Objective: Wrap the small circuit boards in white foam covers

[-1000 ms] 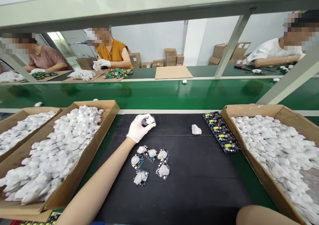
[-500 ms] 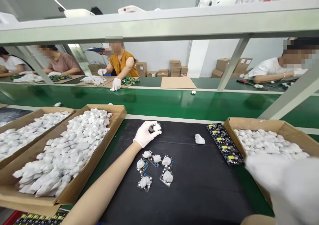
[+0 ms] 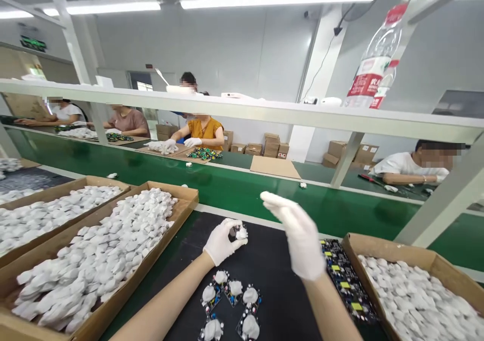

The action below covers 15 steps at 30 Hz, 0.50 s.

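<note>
My left hand [image 3: 220, 244], in a white glove, pinches a small circuit board with a white lump on it [image 3: 241, 232] near the far edge of the black mat [image 3: 285, 300]. My right hand [image 3: 298, 237], gloved too, is raised over the right part of the mat, its fingers stretched out and holding nothing. Nearer to me lie several small circuit boards [image 3: 235, 288], each topped with a soft white lump. Beside my right wrist is a panel of joined black boards with yellow parts [image 3: 345, 284].
Cardboard trays of white lumps stand at left [image 3: 189, 200] and right [image 3: 393, 245]. Beyond the mat runs a green conveyor belt [image 3: 234, 185]. A white shelf [image 3: 264, 108] with bottles [image 3: 372, 64] crosses above, on slanted posts. Several co-workers sit across the belt.
My right hand has come from the lower right to over the mat, and the loose white lump there no longer shows. My left hand keeps its board. The view has tilted up.
</note>
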Available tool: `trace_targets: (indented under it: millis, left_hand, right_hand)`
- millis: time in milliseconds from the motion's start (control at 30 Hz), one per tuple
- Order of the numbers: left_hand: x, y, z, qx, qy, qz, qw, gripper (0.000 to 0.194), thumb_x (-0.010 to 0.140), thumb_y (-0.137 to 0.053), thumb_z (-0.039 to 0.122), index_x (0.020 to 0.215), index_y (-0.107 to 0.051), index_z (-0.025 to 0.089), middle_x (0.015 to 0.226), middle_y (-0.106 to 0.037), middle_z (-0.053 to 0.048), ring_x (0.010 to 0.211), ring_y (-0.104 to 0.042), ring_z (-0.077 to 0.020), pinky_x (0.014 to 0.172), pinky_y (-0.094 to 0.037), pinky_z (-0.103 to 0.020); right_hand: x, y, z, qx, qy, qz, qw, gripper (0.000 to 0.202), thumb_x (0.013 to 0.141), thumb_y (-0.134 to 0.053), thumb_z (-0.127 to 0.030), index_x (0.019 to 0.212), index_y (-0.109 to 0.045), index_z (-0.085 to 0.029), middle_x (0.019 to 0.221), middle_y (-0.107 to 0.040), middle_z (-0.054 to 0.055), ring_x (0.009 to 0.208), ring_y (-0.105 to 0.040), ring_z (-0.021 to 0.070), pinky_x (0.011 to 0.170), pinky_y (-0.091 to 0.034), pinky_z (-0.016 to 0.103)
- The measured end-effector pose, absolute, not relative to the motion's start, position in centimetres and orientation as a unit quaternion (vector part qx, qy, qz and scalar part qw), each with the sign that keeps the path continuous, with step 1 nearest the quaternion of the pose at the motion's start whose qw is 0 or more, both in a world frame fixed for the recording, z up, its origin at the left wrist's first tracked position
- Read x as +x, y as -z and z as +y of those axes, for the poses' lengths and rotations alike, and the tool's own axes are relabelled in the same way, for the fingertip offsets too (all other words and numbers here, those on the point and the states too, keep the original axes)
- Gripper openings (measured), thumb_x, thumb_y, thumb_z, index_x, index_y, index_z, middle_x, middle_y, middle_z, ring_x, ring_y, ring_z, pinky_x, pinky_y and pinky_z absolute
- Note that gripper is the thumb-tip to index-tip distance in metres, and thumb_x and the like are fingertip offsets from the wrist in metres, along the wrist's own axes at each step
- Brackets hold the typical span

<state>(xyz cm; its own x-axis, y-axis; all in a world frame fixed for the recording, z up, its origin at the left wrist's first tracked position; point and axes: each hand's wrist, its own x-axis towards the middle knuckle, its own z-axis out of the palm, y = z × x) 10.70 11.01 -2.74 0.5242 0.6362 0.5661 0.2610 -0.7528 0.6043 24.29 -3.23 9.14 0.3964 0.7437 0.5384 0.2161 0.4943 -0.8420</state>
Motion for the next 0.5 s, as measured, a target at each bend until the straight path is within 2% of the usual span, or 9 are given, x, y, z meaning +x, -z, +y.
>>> trace_targets:
  millis: [100,167,233,333,500]
  left_hand:
    - [10.5,2.6,10.7,0.854,-0.403,0.251,0.212,0.037,0.068,-0.070,0.023,0.103,-0.058,0.021,0.092,-0.061,-0.003,0.076,-0.059,-0.0163,0.074,-0.051,-0.032]
    - [10.5,2.3,10.5,0.864,-0.395,0.242,0.196,0.039,0.067,-0.071,0.022,0.104,-0.059,0.022,0.095,-0.062,-0.004,0.081,-0.060,-0.0184,0.075,-0.050,-0.033]
    - [10.5,2.0,10.3,0.872,-0.382,0.242,0.186,0.042,0.065,-0.072,0.020,0.105,-0.061,0.023,0.100,-0.062,-0.005,0.087,-0.061,-0.0208,0.078,-0.049,-0.034]
    - [10.5,1.7,10.0,0.884,-0.351,0.255,0.172,0.042,0.064,-0.073,0.021,0.104,-0.063,0.024,0.104,-0.062,-0.006,0.091,-0.061,-0.0238,0.080,-0.049,-0.037]
    - [10.7,2.2,10.2,0.904,-0.320,0.240,0.153,0.044,0.064,-0.071,0.022,0.107,-0.062,0.025,0.107,-0.062,-0.005,0.092,-0.061,-0.0240,0.082,-0.048,-0.037]
  right_hand:
    - [23.2,-5.7,0.7,-0.458,-0.353,-0.396,0.713,0.031,0.064,-0.077,-0.038,0.092,-0.073,-0.025,0.103,-0.069,0.004,0.109,-0.054,0.0236,0.094,-0.042,0.037]
    - [22.7,-2.5,2.6,-0.451,-0.412,-0.378,0.696,0.034,0.061,-0.078,-0.041,0.088,-0.074,-0.020,0.081,-0.070,0.006,0.084,-0.061,0.0224,0.072,-0.049,0.034]
    - [22.2,0.2,3.5,-0.438,-0.451,-0.362,0.688,0.040,0.059,-0.077,-0.047,0.087,-0.074,-0.019,0.057,-0.061,0.001,0.056,-0.055,0.0156,0.053,-0.046,0.029]
    - [21.8,2.6,3.7,-0.402,-0.482,-0.326,0.707,0.043,0.062,-0.074,-0.050,0.096,-0.071,-0.024,0.058,-0.057,-0.004,0.053,-0.051,0.0103,0.053,-0.044,0.024]
    - [22.0,3.6,3.7,-0.347,-0.539,-0.274,0.717,0.038,0.058,-0.080,-0.040,0.090,-0.071,-0.022,0.062,-0.061,-0.001,0.057,-0.055,0.0144,0.057,-0.047,0.029]
